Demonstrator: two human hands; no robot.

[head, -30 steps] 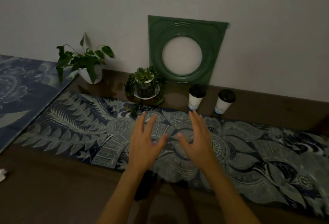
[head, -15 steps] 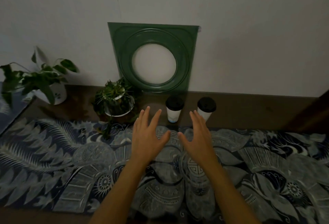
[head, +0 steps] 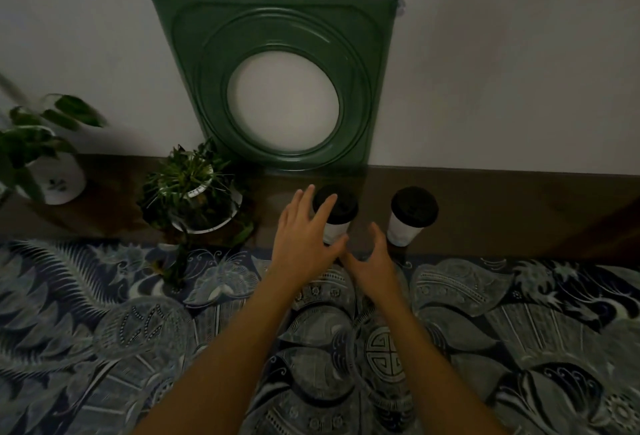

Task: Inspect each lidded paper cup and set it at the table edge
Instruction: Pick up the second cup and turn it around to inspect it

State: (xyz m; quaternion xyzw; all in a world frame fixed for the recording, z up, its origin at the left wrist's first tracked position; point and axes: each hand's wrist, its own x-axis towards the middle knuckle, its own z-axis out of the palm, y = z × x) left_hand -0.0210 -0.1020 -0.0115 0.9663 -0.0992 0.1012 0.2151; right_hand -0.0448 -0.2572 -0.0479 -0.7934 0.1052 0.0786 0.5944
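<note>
Both hands nearer, left hand (head: 304, 240) reaching upright lidded cup (head: 335, 215)

Left hand (head: 304, 237) hides part of the nearer cup (head: 337, 218)

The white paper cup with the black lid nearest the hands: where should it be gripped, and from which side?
Probably around the white paper wall just under the black lid, from the near side. The white paper cup with the black lid stands upright, its wall narrowing downward, so the wider top helps stop slipping. The open left hand already overlaps it; the second lidded cup stands apart to the right.
</note>
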